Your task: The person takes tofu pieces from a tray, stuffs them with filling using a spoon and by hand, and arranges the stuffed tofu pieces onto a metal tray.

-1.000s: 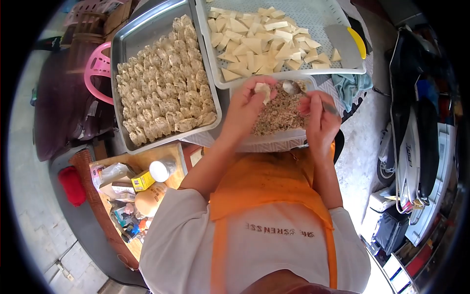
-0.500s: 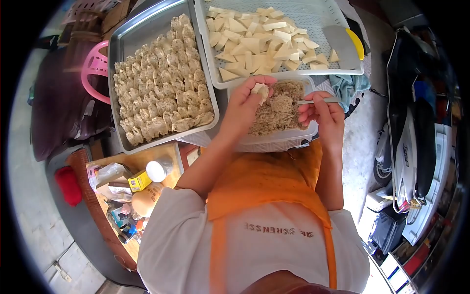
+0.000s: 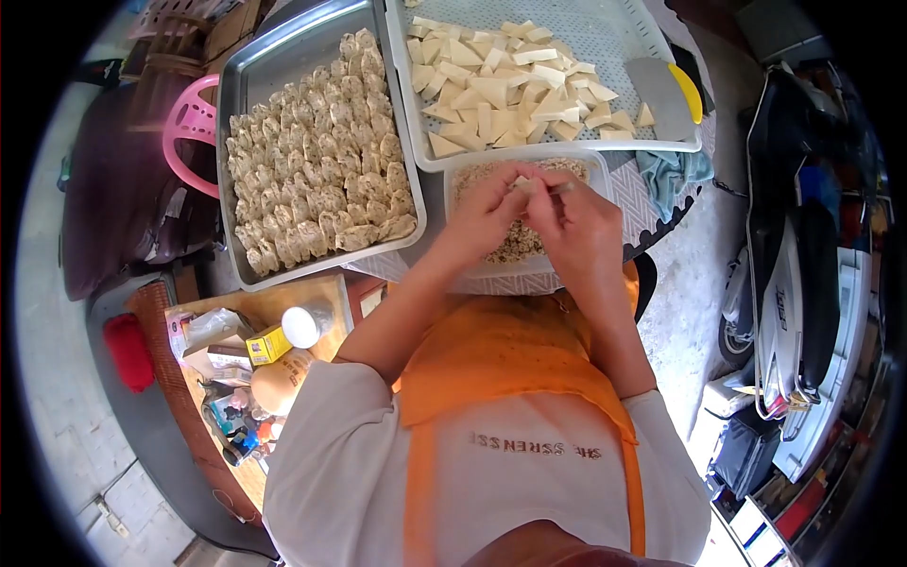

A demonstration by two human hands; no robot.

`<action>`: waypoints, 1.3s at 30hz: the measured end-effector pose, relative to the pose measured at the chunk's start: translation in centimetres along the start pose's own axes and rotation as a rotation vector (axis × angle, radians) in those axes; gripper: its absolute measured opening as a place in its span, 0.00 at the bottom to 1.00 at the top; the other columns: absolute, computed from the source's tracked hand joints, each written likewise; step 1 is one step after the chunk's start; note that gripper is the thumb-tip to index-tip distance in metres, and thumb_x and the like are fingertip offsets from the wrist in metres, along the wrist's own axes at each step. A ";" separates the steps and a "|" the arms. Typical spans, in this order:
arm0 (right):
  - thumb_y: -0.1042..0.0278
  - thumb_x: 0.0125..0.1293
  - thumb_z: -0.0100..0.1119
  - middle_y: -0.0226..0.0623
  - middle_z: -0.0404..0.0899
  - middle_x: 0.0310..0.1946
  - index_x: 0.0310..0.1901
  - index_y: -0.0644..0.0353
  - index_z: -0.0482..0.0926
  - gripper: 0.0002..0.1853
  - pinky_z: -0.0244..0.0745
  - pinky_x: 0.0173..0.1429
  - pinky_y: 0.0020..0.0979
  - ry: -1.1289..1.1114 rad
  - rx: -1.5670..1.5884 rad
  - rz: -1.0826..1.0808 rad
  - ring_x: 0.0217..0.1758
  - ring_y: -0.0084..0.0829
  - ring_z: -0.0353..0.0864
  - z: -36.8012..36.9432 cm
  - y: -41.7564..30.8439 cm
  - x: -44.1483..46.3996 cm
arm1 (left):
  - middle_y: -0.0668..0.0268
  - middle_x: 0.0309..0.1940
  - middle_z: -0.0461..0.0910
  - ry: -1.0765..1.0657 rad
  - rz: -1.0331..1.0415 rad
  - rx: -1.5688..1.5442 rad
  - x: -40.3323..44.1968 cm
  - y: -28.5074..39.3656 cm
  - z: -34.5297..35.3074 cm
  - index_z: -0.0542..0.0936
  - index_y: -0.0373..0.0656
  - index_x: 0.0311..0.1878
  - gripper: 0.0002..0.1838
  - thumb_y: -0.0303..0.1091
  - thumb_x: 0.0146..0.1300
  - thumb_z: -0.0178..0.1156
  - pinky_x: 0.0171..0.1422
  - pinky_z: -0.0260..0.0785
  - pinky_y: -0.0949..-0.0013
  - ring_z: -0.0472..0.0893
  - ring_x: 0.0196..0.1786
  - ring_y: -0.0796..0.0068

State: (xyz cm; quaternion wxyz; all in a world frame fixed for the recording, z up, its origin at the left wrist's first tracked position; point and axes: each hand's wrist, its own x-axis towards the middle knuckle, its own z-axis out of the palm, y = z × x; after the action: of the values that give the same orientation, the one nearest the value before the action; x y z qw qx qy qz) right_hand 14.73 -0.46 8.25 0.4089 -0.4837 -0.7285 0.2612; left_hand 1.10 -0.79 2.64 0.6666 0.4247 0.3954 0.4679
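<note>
My left hand [image 3: 482, 217] is closed on a small pale wrapper [image 3: 522, 184] above a white tub [image 3: 599, 170] of minced filling [image 3: 515, 248]. Fingers of my right hand [image 3: 576, 227] meet it at the wrapper. Part of the spoon [image 3: 562, 187] shows at the right fingers; most of it is hidden. To the left, a metal tray [image 3: 274, 68] carries rows of filled, folded pieces [image 3: 316, 170]. Behind the tub, a white perforated tray [image 3: 605, 38] holds cut pale triangles [image 3: 491, 90] and a grey scraper with a yellow edge [image 3: 658, 99].
A teal cloth [image 3: 673, 178] lies right of the tub. At the lower left, a wooden table [image 3: 335, 295] bears a white-lidded jar [image 3: 301, 327], a yellow box [image 3: 269, 346] and small items. A pink plastic chair or basket [image 3: 189, 123] stands beyond the metal tray. A scooter [image 3: 794, 312] is at the right.
My right hand has moved left from the tub's right side to my left hand, bringing the spoon along. Both hands now meet over the filling.
</note>
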 end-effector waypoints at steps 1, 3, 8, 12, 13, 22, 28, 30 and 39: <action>0.72 0.62 0.60 0.43 0.79 0.24 0.36 0.64 0.79 0.05 0.76 0.29 0.33 -0.020 -0.005 -0.042 0.23 0.40 0.81 0.1 -0.2 0.3 | 0.68 0.40 0.76 -0.009 0.065 0.109 0.0 -0.3 -0.1 0.73 0.39 0.52 0.12 0.26 0.69 0.45 0.43 0.66 0.74 0.72 0.39 0.80; 0.71 0.62 0.60 0.43 0.79 0.23 0.35 0.64 0.79 0.05 0.76 0.29 0.34 -0.075 -0.063 -0.052 0.23 0.41 0.80 -0.1 -0.5 0.7 | 0.69 0.32 0.75 -0.006 0.161 0.275 -0.1 -0.2 -0.1 0.73 0.39 0.49 0.09 0.26 0.71 0.45 0.35 0.65 0.75 0.70 0.31 0.81; 0.73 0.63 0.60 0.39 0.78 0.19 0.31 0.64 0.78 0.05 0.72 0.25 0.30 0.081 -0.145 -0.128 0.19 0.34 0.78 -1.8 -1.5 0.4 | 0.69 0.27 0.72 0.090 0.337 0.541 0.0 -0.8 0.2 0.72 0.38 0.47 0.08 0.26 0.72 0.43 0.31 0.65 0.72 0.70 0.27 0.79; 0.73 0.68 0.56 0.34 0.78 0.18 0.30 0.66 0.77 0.09 0.69 0.23 0.22 0.244 0.066 0.075 0.16 0.22 0.75 -4.7 -2.0 -0.1 | 0.66 0.36 0.75 -0.036 -0.120 0.253 -0.9 1.7 -0.1 0.74 0.40 0.50 0.10 0.30 0.72 0.46 0.44 0.71 0.73 0.75 0.40 0.80; 0.73 0.69 0.55 0.33 0.78 0.18 0.30 0.66 0.77 0.09 0.68 0.22 0.20 0.262 0.160 0.172 0.16 0.19 0.74 -5.1 -2.2 0.0 | 0.67 0.35 0.75 -0.054 -0.117 0.107 -0.7 1.0 -0.7 0.74 0.40 0.49 0.09 0.30 0.72 0.47 0.41 0.71 0.74 0.75 0.38 0.81; 0.70 0.72 0.49 0.38 0.80 0.23 0.37 0.67 0.76 0.10 0.72 0.25 0.22 0.237 0.575 0.381 0.19 0.23 0.77 -4.4 1.8 -1.8 | 0.70 0.34 0.74 0.013 -0.081 -0.165 0.1 1.1 -0.7 0.74 0.41 0.47 0.09 0.34 0.71 0.50 0.34 0.66 0.76 0.73 0.30 0.80; 0.72 0.72 0.48 0.41 0.81 0.27 0.41 0.68 0.76 0.09 0.76 0.29 0.24 0.220 0.663 0.409 0.23 0.26 0.80 -4.4 2.5 -2.4 | 0.69 0.35 0.75 -0.017 -0.047 -0.196 0.0 0.0 -1.1 0.75 0.42 0.48 0.08 0.33 0.71 0.49 0.36 0.66 0.76 0.73 0.32 0.78; 0.72 0.72 0.47 0.42 0.82 0.28 0.42 0.68 0.77 0.09 0.76 0.31 0.24 0.194 0.654 0.412 0.25 0.26 0.81 -3.9 2.1 -2.4 | 0.69 0.38 0.75 0.073 -0.079 -0.229 0.3 0.4 -0.7 0.75 0.42 0.48 0.10 0.34 0.72 0.48 0.39 0.67 0.75 0.74 0.36 0.77; 0.79 0.69 0.51 0.36 0.80 0.31 0.41 0.70 0.78 0.06 0.80 0.35 0.23 0.064 0.378 0.154 0.30 0.25 0.83 0.3 1.3 -3.6 | 0.70 0.47 0.74 0.169 -0.209 -0.349 0.0 1.2 -0.8 0.76 0.46 0.49 0.17 0.45 0.75 0.40 0.52 0.70 0.65 0.73 0.49 0.76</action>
State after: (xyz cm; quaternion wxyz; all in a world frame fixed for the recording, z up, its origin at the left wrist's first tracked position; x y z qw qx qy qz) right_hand 15.83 -3.22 5.88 0.4941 -0.4606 -0.6139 0.4084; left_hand 0.06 -0.39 3.51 0.7395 0.2187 0.4047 0.4915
